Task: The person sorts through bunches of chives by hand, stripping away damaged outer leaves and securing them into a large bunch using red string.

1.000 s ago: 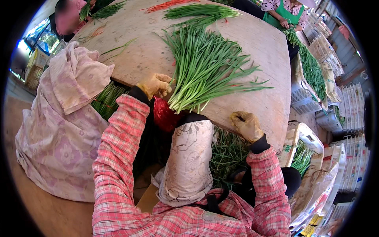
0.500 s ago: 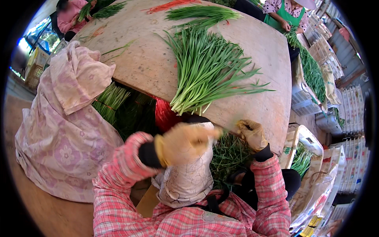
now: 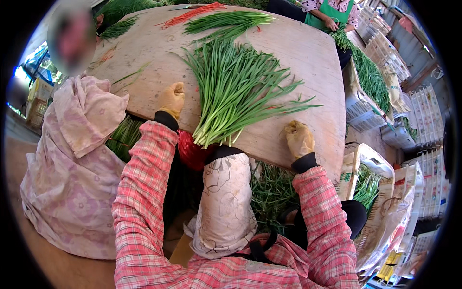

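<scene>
A loose bunch of long, flat green leaves with pale stem ends (image 3: 240, 91) lies on the broad, pale-brown wooden table (image 3: 308, 55), its stems pointing toward the person and just overhanging the table's near edge; its long axis runs toward the table's far side, the leaf tips fanning away and to the right. Over the table's near edge, left of the stems, the left hand in a tan glove (image 3: 171, 99) is curled into a fist; the right hand in a tan glove (image 3: 299, 138), at the near right edge, is also curled closed, though whether either encloses something thin I cannot tell. The table's worn top bears thin red strips (image 3: 192, 14) and a smaller green bunch (image 3: 231, 20) at its far side; right of it stand pale plastic crates of greens (image 3: 362, 114), left of it a purple-flowered cloth cover (image 3: 82, 202).
</scene>
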The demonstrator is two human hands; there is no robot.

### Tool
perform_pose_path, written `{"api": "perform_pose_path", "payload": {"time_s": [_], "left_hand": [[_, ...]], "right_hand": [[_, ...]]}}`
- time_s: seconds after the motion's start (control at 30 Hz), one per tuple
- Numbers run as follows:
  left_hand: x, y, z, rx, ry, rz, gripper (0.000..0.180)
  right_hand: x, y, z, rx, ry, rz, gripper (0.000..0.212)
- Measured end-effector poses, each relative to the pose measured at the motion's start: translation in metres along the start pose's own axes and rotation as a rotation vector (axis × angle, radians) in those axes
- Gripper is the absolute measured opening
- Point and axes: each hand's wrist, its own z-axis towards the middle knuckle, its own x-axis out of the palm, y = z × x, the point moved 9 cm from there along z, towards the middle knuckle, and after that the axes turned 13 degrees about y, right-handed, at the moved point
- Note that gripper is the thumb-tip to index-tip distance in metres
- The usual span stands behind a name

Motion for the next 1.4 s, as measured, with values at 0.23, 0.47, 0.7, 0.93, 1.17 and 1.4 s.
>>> {"api": "perform_pose_path", "payload": {"time_s": [0.23, 0.47, 0.7, 0.93, 1.17, 1.4], "left_hand": [[0.047, -0.008, 0.026, 0.024, 0.185, 0.115, 0.046], [0.045, -0.045, 0.017, -0.144, 0.247, 0.370, 0.035], [0.043, -0.005, 0.030, -0.118, 0.183, 0.319, 0.026], [0.037, -0.018, 0.016, -0.257, 0.214, 0.109, 0.047], [0.049, -0.044, 0.022, -0.116, 0.325, 0.338, 0.041], [0.053, -0.036, 0.026, 0.023, 0.335, 0.506, 0.031]], "right_hand": [[-0.008, 0.010, 0.009, 0.070, -0.045, -0.075, 0.040], [-0.003, 0.026, 0.029, 0.033, 0.000, 0.011, 0.031], [0.011, 0.014, 0.041, -0.031, 0.020, -0.010, 0.013], [-0.003, 0.014, 0.016, -0.154, -0.049, -0.025, 0.011], [-0.014, 0.023, 0.004, -0.112, 0.064, -0.314, 0.012], [-0.056, 0.078, 0.010, -0.374, -0.054, -0.220, 0.011]]}}
